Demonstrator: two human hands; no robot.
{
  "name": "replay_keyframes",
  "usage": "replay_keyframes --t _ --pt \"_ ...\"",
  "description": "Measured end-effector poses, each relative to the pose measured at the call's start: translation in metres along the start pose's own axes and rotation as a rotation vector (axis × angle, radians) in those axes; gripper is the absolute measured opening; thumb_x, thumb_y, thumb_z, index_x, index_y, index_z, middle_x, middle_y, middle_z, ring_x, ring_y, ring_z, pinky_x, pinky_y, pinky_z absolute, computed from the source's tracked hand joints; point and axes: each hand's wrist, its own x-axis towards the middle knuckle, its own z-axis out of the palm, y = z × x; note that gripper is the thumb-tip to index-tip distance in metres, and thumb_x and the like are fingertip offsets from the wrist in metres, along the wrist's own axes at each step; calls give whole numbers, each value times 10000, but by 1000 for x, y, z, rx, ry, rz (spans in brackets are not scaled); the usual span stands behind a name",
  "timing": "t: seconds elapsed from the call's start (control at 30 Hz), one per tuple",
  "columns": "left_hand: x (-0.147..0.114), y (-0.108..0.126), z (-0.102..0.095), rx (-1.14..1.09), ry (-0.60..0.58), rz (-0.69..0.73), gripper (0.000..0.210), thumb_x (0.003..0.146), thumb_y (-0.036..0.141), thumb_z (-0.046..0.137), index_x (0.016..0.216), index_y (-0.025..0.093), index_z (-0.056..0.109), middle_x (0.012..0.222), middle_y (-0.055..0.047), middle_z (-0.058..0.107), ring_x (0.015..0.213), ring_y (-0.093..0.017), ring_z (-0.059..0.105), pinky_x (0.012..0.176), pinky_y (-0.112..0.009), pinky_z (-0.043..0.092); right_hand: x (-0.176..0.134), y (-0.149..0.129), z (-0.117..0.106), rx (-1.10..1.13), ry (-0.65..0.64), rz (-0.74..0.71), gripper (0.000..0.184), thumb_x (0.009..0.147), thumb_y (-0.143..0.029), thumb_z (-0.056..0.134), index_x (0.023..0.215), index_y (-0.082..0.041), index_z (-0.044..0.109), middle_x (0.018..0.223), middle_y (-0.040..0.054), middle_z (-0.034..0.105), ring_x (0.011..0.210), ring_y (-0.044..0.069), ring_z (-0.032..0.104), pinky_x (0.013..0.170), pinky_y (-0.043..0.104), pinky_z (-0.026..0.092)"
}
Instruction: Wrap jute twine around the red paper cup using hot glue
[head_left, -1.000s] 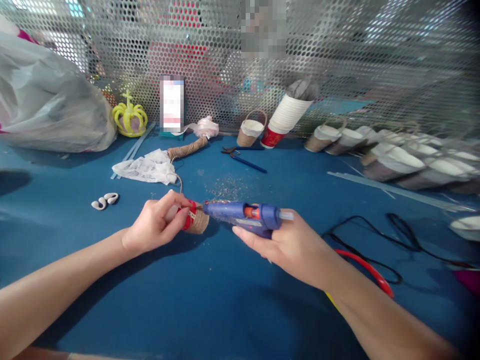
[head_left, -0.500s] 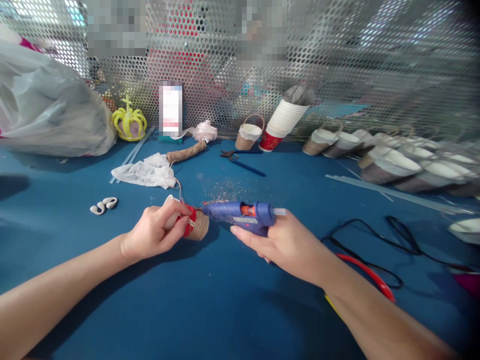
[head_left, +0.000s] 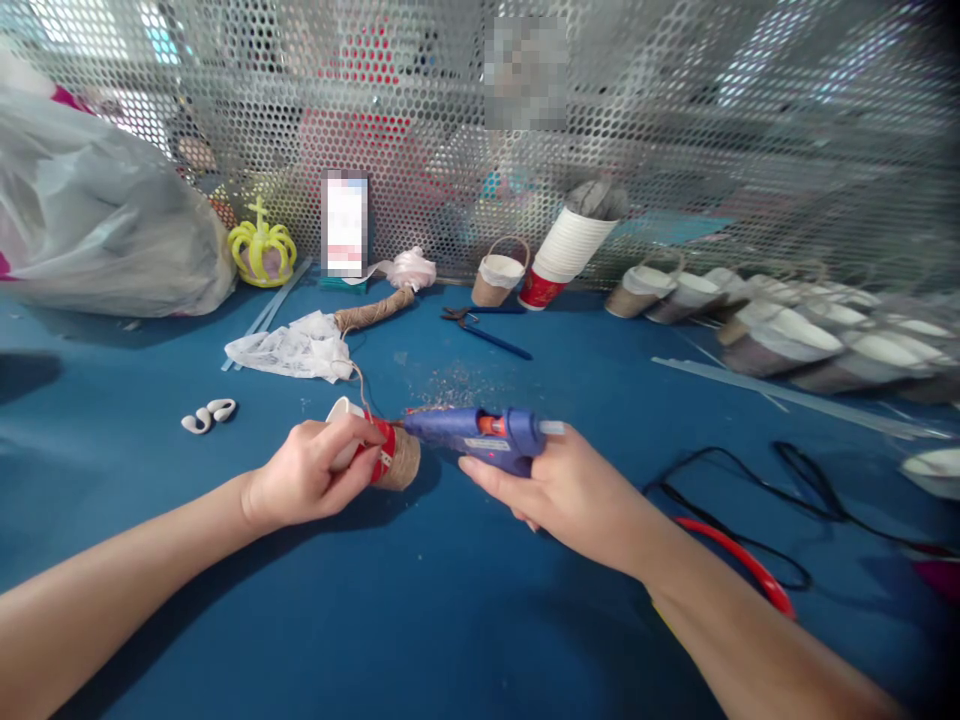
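My left hand (head_left: 311, 470) is closed round a red and white paper cup (head_left: 386, 450) lying tilted on its side, its base end wrapped in brown twine (head_left: 401, 462). A strand of the twine runs from my fingers back toward a twine-wound roll (head_left: 375, 308). In my right hand (head_left: 551, 485) is a blue hot glue gun (head_left: 480, 430), with a clear glue stick poking out of its rear and a small red light on its side. The gun's nozzle points left and meets the cup at the edge of the wound twine, close to my left fingertips.
Blue-handled pliers (head_left: 487, 335), a small twine basket (head_left: 495, 282) and stacked paper cups (head_left: 570, 245) stand behind. Several finished cups (head_left: 780, 335) are at the right. A black cord (head_left: 720, 480) curls near my right forearm. White curled pieces (head_left: 208, 415) lie left. A perforated metal screen (head_left: 420, 130) rises behind.
Both hands keep nearly the same pose, with the glue gun's nozzle staying at the cup. The cup appears turned slightly, and the whole view has shifted a little.
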Motion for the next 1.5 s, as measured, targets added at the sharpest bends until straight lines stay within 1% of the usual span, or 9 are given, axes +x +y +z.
replay_keyframes --t 0.17,0.3,0.47,0.67,0.87,1.03,1.27,1.4,1.5 --pt "-2 -2 1 -6 3 -79 112 822 105 462 902 169 506 521 66 535 399 -50 482 426 -128 386 -6 -1 -2 27 -13 25 322 792 -258 536 496 -213 416 386 -67 420 386 94 407 463 232 369" --pt "-3 -1 1 -25 8 -151 100 826 120 460 894 163 520 596 36 595 408 -44 488 435 -131 409 -10 0 -1 47 -17 71 258 765 -296 560 548 -215 447 465 -53 457 411 96 397 431 228 370" --pt "-2 -1 0 -39 -3 -166 109 831 116 461 910 159 524 703 -3 645 472 -52 542 471 -135 433 -12 -1 0 42 0 16 156 762 -252 551 618 -215 502 552 -34 540 476 105 459 504 217 428" --pt "-3 -3 1 -54 -12 -191 95 837 135 460 908 154 520 630 10 623 452 -60 515 469 -150 428 -10 -2 1 25 17 46 187 767 -271 558 603 -218 485 527 -37 516 470 110 452 483 221 426" --pt "-2 -1 1 -43 -25 -314 70 836 159 461 871 159 522 624 15 633 443 -62 512 459 -155 409 -15 -5 2 -12 26 -70 180 784 -226 549 615 -209 490 560 -34 540 472 97 483 491 204 429" --pt "-2 1 1 -62 -36 -423 94 849 219 457 863 162 531 703 -18 675 541 -97 591 515 -181 446 -19 -7 6 -89 44 -118 164 779 -220 567 631 -207 497 538 -41 521 462 96 465 469 204 410" --pt "-2 1 -1 -46 -45 -403 94 848 207 450 881 161 526 685 -12 674 528 -93 588 526 -181 448 -19 -4 5 -113 58 -129 152 791 -225 556 646 -209 510 542 -39 530 459 100 467 477 214 406" --pt "-2 2 0 -42 -38 -392 82 847 208 454 860 164 521 625 9 652 491 -88 570 500 -175 439 -19 -7 5 -85 18 -78 157 787 -238 563 648 -212 494 553 -33 539 485 107 480 486 216 408" --pt "0 2 0 -46 -25 -389 81 848 214 458 854 163 521 646 1 663 500 -90 577 501 -178 446 -19 -10 5 -66 11 -36 161 788 -236 558 647 -212 485 562 -28 543 483 107 469 490 221 409"
